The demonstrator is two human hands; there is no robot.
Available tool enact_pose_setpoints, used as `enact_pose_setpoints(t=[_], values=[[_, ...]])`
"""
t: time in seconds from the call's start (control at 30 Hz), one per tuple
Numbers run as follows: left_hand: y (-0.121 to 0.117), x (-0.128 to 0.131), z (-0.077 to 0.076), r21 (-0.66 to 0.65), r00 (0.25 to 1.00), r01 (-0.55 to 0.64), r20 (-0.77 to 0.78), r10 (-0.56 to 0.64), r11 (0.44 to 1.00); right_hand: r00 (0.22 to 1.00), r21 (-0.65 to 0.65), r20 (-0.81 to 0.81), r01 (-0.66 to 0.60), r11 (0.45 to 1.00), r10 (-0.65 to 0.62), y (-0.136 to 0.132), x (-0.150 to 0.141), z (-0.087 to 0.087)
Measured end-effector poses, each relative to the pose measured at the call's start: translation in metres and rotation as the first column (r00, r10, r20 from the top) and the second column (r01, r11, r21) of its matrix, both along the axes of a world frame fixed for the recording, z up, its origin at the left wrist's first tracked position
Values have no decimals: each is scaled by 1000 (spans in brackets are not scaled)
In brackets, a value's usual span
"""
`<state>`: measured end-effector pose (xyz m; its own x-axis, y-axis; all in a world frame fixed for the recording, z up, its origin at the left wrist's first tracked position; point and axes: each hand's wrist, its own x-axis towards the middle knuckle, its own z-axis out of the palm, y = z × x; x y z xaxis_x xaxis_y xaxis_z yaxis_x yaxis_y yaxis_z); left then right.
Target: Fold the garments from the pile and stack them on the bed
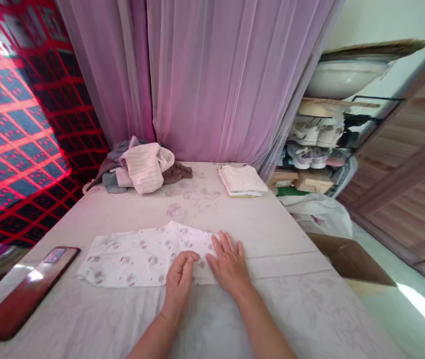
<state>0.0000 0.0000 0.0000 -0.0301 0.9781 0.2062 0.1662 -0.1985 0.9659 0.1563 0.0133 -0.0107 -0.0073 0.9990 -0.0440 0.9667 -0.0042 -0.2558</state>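
A white cloth with a pink floral print (137,259) lies flat and folded on a pale sheeted bed (272,234). My left hand (179,281) rests on the cloth's near edge, its fingers held together. My right hand (229,264) lies flat on the cloth's right end, its fingers spread. Neither hand lifts the cloth.
A phone in a red case (25,291) lies at the bed's left edge. A heap of clothes (145,167) and a folded stack (242,180) sit at the far end, before a mauve curtain (205,75). A cardboard box (350,262) stands beyond the right edge.
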Motion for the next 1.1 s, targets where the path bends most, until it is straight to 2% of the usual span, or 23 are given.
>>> enact_pose_setpoints(t=[0.23, 0.3, 0.37, 0.43, 0.53, 0.6, 0.63, 0.7, 0.77, 0.83, 0.97, 1.1], values=[[9, 8, -11, 83, 997, -39, -63, 45, 996, 1000, 24, 12, -15, 1000, 14, -1, -1, 8], [11, 9, -14, 112, 990, -30, -134, 45, 993, 1000, 9, 24, -10, 1000, 10, 0, -1, 9], [14, 3, -13, 145, 962, 32, -275, 9, 989, 999, -21, 39, -6, 1000, 7, 1, -1, 10], [17, -10, -10, 185, 872, 149, -487, -41, 971, 999, -60, 55, 1, 998, 2, 2, -1, 12], [20, -40, -4, 134, 602, 301, -795, -79, 944, 997, -122, 83, 5, 992, 5, 4, -1, 18], [19, -57, -1, 42, 437, 320, -893, -108, 947, 994, -155, 107, 9, 988, 7, 4, -2, 23], [19, -63, 0, 4, 383, 313, -916, -122, 950, 993, -159, 117, 17, 987, 2, 4, -4, 27], [17, -68, 1, -32, 323, 295, -937, -132, 955, 991, -116, 128, 37, 993, -22, 4, -8, 32], [16, -67, 1, -35, 304, 279, -945, -122, 960, 991, -18, 129, 34, 999, -32, 3, -13, 35], [15, -65, 0, -30, 303, 274, -946, -116, 961, 992, 19, 126, 28, 999, -31, 3, -18, 32], [15, -63, -1, -29, 313, 267, -943, -115, 963, 990, -98, 115, 97, 990, -86, 2, -21, 18], [14, -65, -3, -29, 323, 271, -939, -119, 962, 990, -124, 114, 97, 988, -83, 3, -18, 14]])
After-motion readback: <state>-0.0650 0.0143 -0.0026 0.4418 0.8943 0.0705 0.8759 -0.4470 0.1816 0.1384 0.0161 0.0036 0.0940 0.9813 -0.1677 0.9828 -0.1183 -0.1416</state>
